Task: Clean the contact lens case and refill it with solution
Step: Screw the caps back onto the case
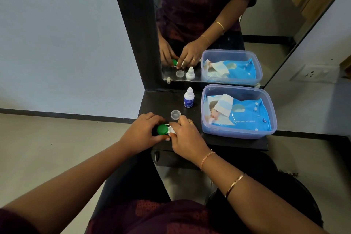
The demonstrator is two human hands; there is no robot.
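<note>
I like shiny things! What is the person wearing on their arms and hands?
The right hand has a small gold ring on one finger. That arm carries two thin bangles: a pinkish one at the wrist and a gold one further up the forearm. The left hand and its forearm are bare. A dark maroon patterned sleeve shows at the upper left arm.

Pale blue wall (57,34) meets light floor (47,148) at dark skirting. Black dressing shelf (237,141) under black-framed mirror (266,24). White socket plate (315,74) at right.
</note>
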